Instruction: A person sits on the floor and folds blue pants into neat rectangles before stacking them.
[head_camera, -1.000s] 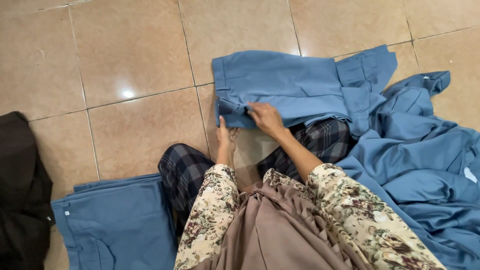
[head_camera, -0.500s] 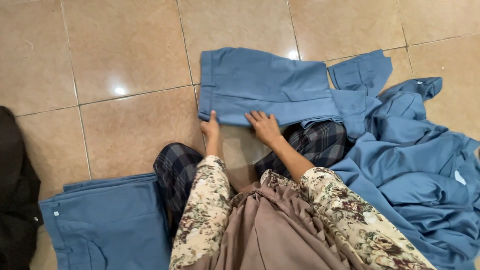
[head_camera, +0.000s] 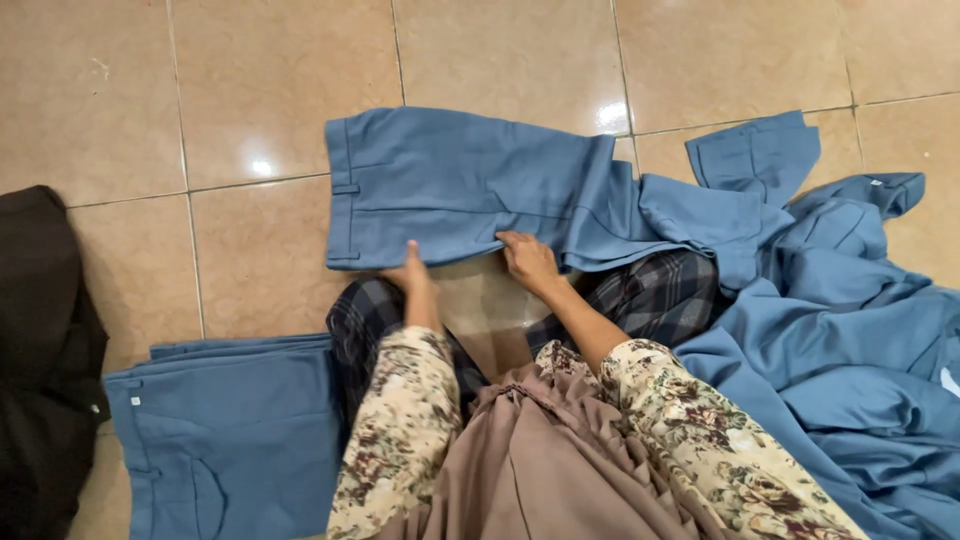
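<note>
A pair of blue trousers (head_camera: 460, 185) lies flat on the tiled floor (head_camera: 250, 90) ahead of me, waistband to the left. My left hand (head_camera: 415, 275) rests with fingers together on the near edge of the trousers, close to the waistband. My right hand (head_camera: 528, 262) presses on the same near edge, a little further right. Both arms wear floral sleeves. The trouser legs run right into a heap of blue cloth (head_camera: 850, 330).
A folded pair of blue trousers (head_camera: 225, 430) lies at my lower left. A dark garment (head_camera: 45, 360) sits at the left edge. My plaid-covered knees (head_camera: 660, 290) and a brown scarf (head_camera: 545, 460) fill the foreground.
The trousers have been spread flatter and pulled leftward. Both hands have moved down to their near edge and lie flat on it.
</note>
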